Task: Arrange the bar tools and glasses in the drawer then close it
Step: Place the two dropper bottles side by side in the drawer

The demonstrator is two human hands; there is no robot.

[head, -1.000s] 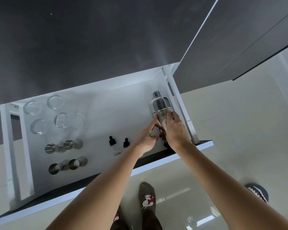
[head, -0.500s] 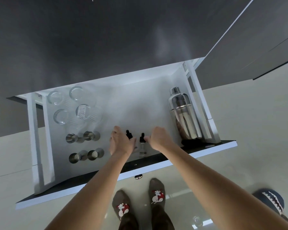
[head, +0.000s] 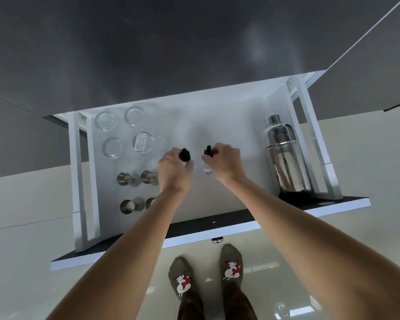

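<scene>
A white drawer point(head: 229, 116) is pulled out below me. My left hand point(head: 173, 168) is shut on a small dropper bottle with a black cap point(head: 185, 154) at the drawer's middle. My right hand point(head: 225, 161) is shut on a second dropper bottle point(head: 208, 151) just to the right of it. A steel cocktail shaker point(head: 283, 153) stands at the drawer's right side, apart from both hands. Several clear glasses point(head: 112, 146) sit at the back left. Several steel jiggers point(head: 125, 179) lie in front of them, one partly hidden by my left forearm.
A dark grey counter point(head: 171, 47) overhangs the drawer's back. The drawer's dark front panel point(head: 310, 206) with a knob point(head: 217, 239) faces me. My socked feet point(head: 183, 278) stand on the glossy pale floor just before it. White side rails point(head: 81, 181) flank the drawer.
Both hands left the shaker, moved left to the two dropper bottles, closed on them and carried them a little farther back in the drawer. My view shifted right.
</scene>
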